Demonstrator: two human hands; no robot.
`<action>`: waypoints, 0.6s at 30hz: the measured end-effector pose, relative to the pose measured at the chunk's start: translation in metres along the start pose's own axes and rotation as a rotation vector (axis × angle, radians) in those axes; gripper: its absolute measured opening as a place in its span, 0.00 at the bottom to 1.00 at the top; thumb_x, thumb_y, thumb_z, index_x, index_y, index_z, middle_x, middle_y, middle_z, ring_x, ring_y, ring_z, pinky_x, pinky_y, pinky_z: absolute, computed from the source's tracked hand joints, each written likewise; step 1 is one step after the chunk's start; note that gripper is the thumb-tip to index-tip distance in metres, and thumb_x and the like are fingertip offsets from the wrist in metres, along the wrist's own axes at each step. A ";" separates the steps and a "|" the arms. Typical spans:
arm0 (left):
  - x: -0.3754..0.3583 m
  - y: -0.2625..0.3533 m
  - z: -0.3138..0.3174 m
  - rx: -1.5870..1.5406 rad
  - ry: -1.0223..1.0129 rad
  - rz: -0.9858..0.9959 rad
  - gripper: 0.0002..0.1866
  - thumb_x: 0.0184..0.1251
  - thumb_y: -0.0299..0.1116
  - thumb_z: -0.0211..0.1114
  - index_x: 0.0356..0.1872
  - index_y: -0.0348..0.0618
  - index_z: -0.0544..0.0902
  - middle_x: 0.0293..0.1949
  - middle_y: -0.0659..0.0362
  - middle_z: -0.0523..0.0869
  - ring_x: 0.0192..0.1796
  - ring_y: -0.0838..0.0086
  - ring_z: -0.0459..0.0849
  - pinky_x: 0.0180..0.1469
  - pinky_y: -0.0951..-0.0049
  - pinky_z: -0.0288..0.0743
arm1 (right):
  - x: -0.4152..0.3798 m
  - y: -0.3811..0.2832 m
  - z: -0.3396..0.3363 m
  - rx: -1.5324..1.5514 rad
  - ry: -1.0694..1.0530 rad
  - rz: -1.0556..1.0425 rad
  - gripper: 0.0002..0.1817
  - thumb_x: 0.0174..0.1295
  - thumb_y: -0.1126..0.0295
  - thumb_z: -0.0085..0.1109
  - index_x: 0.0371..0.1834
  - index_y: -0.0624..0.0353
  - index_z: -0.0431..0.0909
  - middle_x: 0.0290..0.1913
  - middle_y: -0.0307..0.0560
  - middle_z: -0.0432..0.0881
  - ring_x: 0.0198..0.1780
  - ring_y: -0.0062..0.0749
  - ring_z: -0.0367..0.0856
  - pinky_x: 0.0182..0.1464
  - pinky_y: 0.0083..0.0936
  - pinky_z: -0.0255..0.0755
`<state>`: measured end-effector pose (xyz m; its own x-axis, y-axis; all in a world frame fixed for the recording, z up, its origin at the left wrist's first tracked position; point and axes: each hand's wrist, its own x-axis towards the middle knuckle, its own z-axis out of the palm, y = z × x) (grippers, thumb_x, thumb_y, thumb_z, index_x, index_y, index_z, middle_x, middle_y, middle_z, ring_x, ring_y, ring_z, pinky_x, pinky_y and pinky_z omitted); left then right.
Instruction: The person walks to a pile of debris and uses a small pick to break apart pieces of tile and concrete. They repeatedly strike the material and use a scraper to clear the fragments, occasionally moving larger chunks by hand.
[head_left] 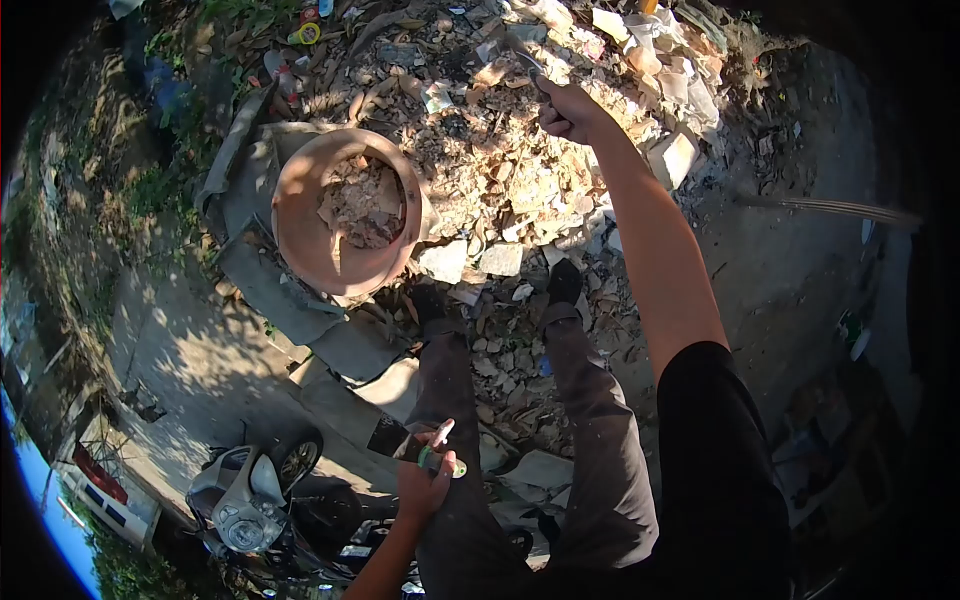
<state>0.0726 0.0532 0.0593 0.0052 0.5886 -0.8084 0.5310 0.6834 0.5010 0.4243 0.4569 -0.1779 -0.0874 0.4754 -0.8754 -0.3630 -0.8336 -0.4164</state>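
My right hand point(572, 113) is stretched far forward in a fist over the heap of dry leaves and scraps point(515, 185). From it a slim tool with a metal end point(528, 62) points away, partly lost against the litter; I cannot tell its exact kind. Low in the view, my left hand point(425, 485) is closed around a small green-and-white object point(432, 461), in front of my left trouser leg. To the left of the heap stands a round clay-coloured pot point(300, 235) with leaf scraps and broken pieces inside.
Grey slabs point(285, 290) lie around the pot. Paper and plastic waste point(675, 70) is piled at the upper right. My feet are planted at the heap's near edge. A parked motorcycle point(245, 500) stands at lower left, and a thin stick-like thing point(840, 209) juts in at right.
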 end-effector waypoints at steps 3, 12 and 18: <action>0.000 0.001 0.002 -0.009 0.017 0.017 0.12 0.61 0.33 0.62 0.43 0.37 0.79 0.39 0.57 0.81 0.40 0.69 0.82 0.43 0.70 0.73 | 0.023 0.018 0.009 -1.121 0.127 -0.122 0.23 0.72 0.50 0.47 0.33 0.63 0.67 0.19 0.44 0.70 0.15 0.27 0.68 0.15 0.28 0.61; 0.004 0.015 0.000 0.046 0.015 0.102 0.13 0.62 0.33 0.63 0.46 0.39 0.79 0.36 0.59 0.78 0.37 0.69 0.80 0.41 0.70 0.72 | -0.029 0.075 -0.020 -2.017 0.160 -0.129 0.11 0.68 0.65 0.48 0.49 0.55 0.70 0.40 0.46 0.85 0.41 0.39 0.87 0.38 0.39 0.80; 0.003 0.018 -0.002 0.038 -0.020 0.051 0.14 0.64 0.34 0.63 0.49 0.41 0.79 0.38 0.57 0.78 0.39 0.69 0.79 0.43 0.69 0.71 | -0.023 0.073 -0.039 -2.124 0.194 -0.112 0.10 0.66 0.68 0.49 0.49 0.55 0.70 0.37 0.47 0.86 0.40 0.38 0.87 0.36 0.39 0.79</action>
<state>0.0808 0.0682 0.0661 0.0499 0.6134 -0.7882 0.5616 0.6354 0.5300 0.4360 0.3738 -0.1980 -0.0229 0.6210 -0.7835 0.9840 0.1524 0.0921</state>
